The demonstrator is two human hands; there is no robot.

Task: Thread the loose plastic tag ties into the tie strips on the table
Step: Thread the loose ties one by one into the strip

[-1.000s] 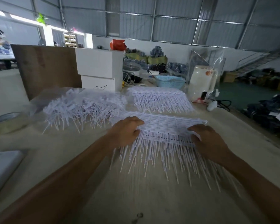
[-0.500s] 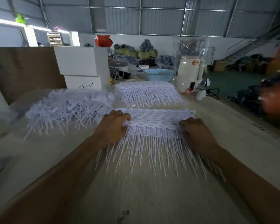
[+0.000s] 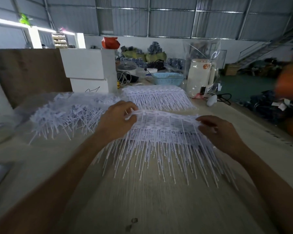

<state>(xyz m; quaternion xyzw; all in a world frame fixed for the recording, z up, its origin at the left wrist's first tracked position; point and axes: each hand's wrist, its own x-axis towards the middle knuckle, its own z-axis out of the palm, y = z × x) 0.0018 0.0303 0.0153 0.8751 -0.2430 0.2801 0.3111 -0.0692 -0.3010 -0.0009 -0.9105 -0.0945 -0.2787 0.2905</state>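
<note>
My left hand (image 3: 116,121) and right hand (image 3: 217,132) each pinch an end of the tie strip (image 3: 164,123), lifting its far edge off the desk (image 3: 159,200), probably to reposition it; loose ties (image 3: 71,114) lie beyond my left hand.

Two hands, two mats of tie strips (image 3: 166,125), one loose tie heap (image 3: 71,114), two stacked white boxes (image 3: 86,65), one blue basket (image 3: 167,78).
</note>
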